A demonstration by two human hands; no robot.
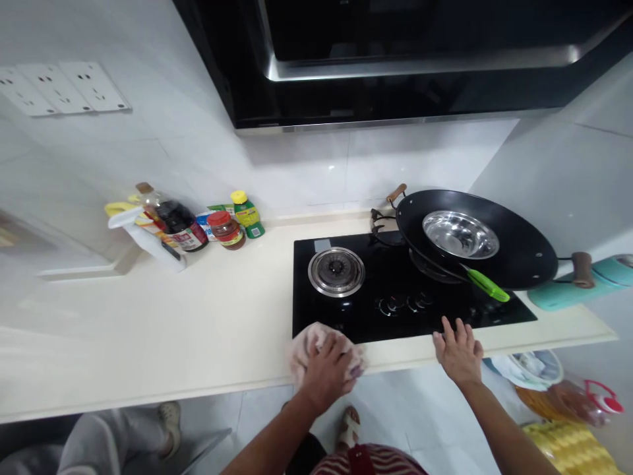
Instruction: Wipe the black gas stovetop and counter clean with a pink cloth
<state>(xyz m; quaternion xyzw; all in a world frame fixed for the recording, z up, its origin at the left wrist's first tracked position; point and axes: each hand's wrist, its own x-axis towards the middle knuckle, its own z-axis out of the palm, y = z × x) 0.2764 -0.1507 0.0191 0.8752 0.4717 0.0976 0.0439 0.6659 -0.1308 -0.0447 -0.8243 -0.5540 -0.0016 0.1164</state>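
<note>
At the front edge of the pale worktop (222, 310), near left corner of the black hob (386, 324): one pinkish cloth (303, 353), bunched beneath the left hand (327, 368), whose grip is clamped on the fabric; farther along that edge, the right hand (459, 353), grip apart, fingers spread. On the hob: one bare burner (336, 272), left; one black wok (524, 244), right, containing a metal bowl (459, 235), with a green-handled utensil (487, 285) at its near rim. Rear left: dark sauce bottle (177, 221), red-lidded jar (226, 229), yellow-capped green bottle (248, 215).
</note>
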